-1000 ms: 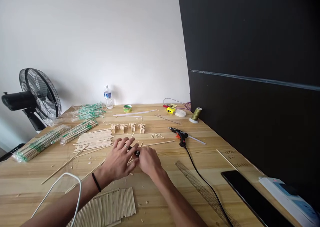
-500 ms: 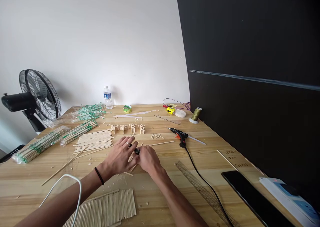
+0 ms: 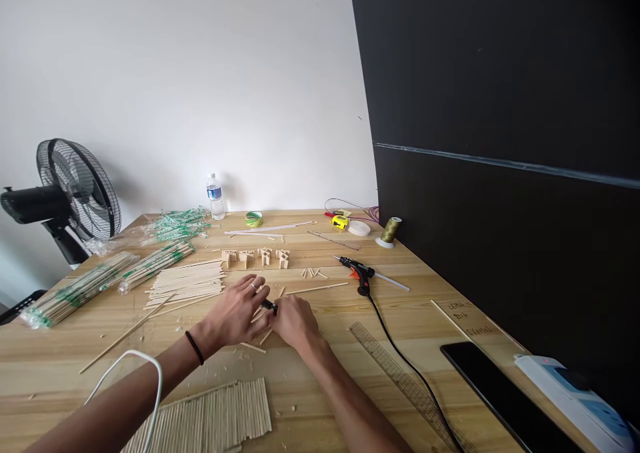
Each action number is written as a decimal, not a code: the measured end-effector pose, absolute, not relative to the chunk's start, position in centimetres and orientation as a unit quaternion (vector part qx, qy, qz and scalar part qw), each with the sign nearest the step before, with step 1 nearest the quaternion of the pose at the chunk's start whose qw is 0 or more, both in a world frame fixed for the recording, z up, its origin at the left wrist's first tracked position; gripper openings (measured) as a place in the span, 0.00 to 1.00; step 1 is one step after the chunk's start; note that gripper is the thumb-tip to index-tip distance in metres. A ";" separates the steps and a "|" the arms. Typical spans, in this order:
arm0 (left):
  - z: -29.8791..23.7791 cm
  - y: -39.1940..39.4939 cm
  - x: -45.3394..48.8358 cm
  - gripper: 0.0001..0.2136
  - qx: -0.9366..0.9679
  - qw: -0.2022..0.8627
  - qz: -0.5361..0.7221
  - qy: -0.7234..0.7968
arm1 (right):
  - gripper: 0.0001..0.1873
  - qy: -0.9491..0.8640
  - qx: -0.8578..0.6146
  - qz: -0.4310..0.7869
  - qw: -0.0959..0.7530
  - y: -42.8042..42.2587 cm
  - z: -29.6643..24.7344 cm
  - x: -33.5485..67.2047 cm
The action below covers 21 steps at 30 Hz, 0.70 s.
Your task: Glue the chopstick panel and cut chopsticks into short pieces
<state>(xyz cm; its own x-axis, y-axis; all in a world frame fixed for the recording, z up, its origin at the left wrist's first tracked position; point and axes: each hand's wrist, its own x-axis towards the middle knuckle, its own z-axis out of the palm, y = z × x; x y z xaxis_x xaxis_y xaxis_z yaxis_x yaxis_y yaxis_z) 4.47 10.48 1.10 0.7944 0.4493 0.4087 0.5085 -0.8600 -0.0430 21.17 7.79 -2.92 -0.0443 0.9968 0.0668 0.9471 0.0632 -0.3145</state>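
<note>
Pale wooden tabletop [image 3: 320, 336] fills the view, with a white wall behind it and a black panel along its right edge. At the near edge lies a flat mat of thin wooden sticks laid side by side [image 3: 220, 416], with a loop of white cable [image 3: 135, 366] by its left side. Toward the near right corner sit a clear plastic ruler [image 3: 395, 373], a flat black slab with a glossy face [image 3: 495, 393] and a white and blue power strip [image 3: 575, 390].

At the middle of the surface the left hand [image 3: 235, 316] rests low with its fingers spread wide over a few short loose sticks [image 3: 263, 336]. The right hand [image 3: 295, 321] is just beside it, fingers curled tightly on a small black tool [image 3: 270, 304] that sits between the two hands, touching both.

Beyond the hands lie a pile of long bare wooden sticks [image 3: 187, 283], green-printed packets of sticks [image 3: 80, 290] toward the left edge, and a black and orange glue gun [image 3: 360, 271] on the right. Farther still stand four small stick-built blocks [image 3: 255, 258]. Along the far edge are a clear water bottle [image 3: 215, 196], a green tape roll [image 3: 254, 219], a yellow tape measure [image 3: 340, 222] and an olive thread spool [image 3: 391, 230]. A black standing fan [image 3: 75, 190] stands off the far left corner.
</note>
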 end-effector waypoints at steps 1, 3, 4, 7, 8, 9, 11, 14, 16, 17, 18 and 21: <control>1.1 10.6 4.1 0.09 -0.941 0.073 -0.200 -0.263 | 0.15 -0.716 -0.679 0.090 0.136 7.8 -2.9 21.2; 1.3 11.0 3.2 0.11 -0.931 0.070 -0.212 -0.290 | 0.15 -0.713 -0.680 0.089 0.143 7.8 -2.8 21.3; 1.4 11.3 2.5 0.11 -0.924 0.069 -0.218 -0.308 | 0.14 -0.710 -0.683 0.089 0.147 7.8 -2.7 21.5; 1.1 12.3 0.0 0.13 -0.898 0.068 -0.229 -0.369 | 0.12 -0.694 -0.696 0.092 0.162 7.9 -2.6 22.0; 0.7 12.6 -1.0 0.13 -0.891 0.066 -0.226 -0.389 | 0.11 -0.687 -0.700 0.093 0.168 7.9 -2.6 22.2; 0.3 12.9 -2.1 0.13 -0.884 0.064 -0.220 -0.407 | 0.11 -0.681 -0.705 0.093 0.174 8.0 -2.6 22.5; -0.8 13.4 -4.2 0.12 -0.873 0.058 -0.199 -0.442 | 0.13 -0.670 -0.712 0.092 0.188 8.0 -2.5 22.9; -2.5 14.0 -7.0 0.11 -0.855 0.053 -0.167 -0.488 | 0.14 -0.656 -0.720 0.088 0.209 8.2 -2.5 23.2; -3.2 14.4 -8.3 0.10 -0.847 0.047 -0.149 -0.509 | 0.13 -0.650 -0.722 0.086 0.221 8.3 -2.6 23.3; -3.4 14.6 -8.7 0.10 -0.844 0.044 -0.141 -0.516 | 0.13 -0.649 -0.721 0.085 0.227 8.3 -2.7 23.3; -3.5 14.9 -9.0 0.10 -0.843 0.039 -0.134 -0.519 | 0.13 -0.648 -0.721 0.085 0.232 8.4 -2.8 23.3; -3.5 15.7 -9.4 0.10 -0.844 0.028 -0.114 -0.523 | 0.14 -0.645 -0.718 0.084 0.248 8.5 -3.1 23.4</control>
<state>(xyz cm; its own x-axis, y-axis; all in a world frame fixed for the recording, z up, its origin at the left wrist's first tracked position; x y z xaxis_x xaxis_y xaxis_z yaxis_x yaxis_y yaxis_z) -9.36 15.72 -3.47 0.4275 0.8766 0.2209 0.8892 -0.4518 0.0722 23.41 8.46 -3.14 0.1537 0.9678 0.1992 0.8845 -0.0449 -0.4643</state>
